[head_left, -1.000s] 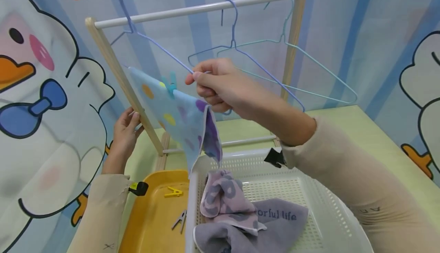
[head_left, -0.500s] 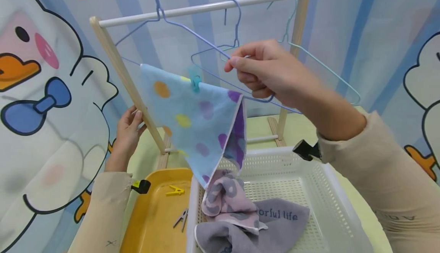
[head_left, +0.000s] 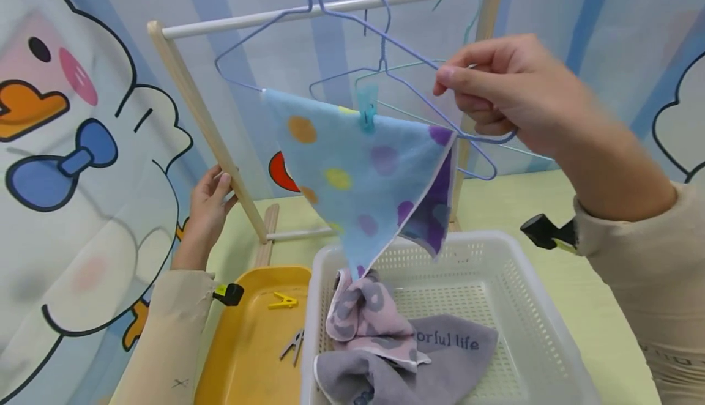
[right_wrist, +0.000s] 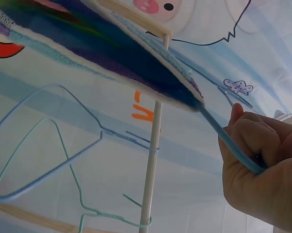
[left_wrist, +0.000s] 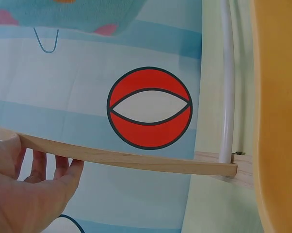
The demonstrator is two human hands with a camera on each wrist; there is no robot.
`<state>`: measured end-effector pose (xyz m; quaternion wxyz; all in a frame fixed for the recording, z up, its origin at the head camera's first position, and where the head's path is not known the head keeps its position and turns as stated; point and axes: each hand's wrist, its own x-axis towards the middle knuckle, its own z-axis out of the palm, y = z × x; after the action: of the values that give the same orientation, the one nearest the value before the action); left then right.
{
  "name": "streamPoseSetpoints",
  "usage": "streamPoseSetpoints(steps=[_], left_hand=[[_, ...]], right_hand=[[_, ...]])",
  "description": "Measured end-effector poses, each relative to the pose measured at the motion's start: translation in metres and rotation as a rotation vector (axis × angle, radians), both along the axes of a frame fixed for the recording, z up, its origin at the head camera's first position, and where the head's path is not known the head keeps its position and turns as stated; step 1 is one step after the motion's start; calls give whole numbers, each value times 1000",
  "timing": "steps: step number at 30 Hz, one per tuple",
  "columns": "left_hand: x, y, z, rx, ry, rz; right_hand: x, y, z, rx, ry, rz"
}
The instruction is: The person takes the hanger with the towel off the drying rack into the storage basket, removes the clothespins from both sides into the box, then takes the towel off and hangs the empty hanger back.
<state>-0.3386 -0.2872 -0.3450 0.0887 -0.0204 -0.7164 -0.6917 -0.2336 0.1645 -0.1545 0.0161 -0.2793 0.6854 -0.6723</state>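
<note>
Above the rack (head_left: 202, 123), we lose the hook of the held blue hanger (head_left: 407, 49) to the head view's top edge. Part of the green hanger (right_wrist: 112, 215) on the rack is hidden from us by the right hand (head_left: 518, 90). In front of the rack, the bottom edge crops the yellow tray (head_left: 242, 344) and white basket (head_left: 523, 295). Right of the rack, we cannot read the print on the right sleeve (head_left: 639, 276).

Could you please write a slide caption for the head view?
Right hand grips a hanger bearing a clipped, spotted cloth; left hand holds a wooden rack post.
</note>
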Motion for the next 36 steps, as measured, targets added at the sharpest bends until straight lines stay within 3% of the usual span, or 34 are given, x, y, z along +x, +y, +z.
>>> streamPoseSetpoints(steps=[6, 12, 14, 21, 27, 34, 36], left_hand=[[-1, 2, 1, 12, -5, -4], [-1, 2, 4, 29, -4, -7], [-1, 2, 4, 31, -3, -9], [1, -1, 6, 56, -2, -18], [0, -1, 7, 55, -46, 30], [-3, -1, 3, 136, 3, -19], [-2, -1, 2, 145, 21, -34]], right_hand=[[0, 34, 0, -33, 62, 9], [13, 63, -5, 133, 182, -80], [17, 70, -9, 149, 198, -70], [33, 87, -32, 110, 200, 55], [46, 97, -50, 71, 199, 135], [61, 103, -65, 228, 173, 64], [63, 104, -71, 208, 172, 117]])
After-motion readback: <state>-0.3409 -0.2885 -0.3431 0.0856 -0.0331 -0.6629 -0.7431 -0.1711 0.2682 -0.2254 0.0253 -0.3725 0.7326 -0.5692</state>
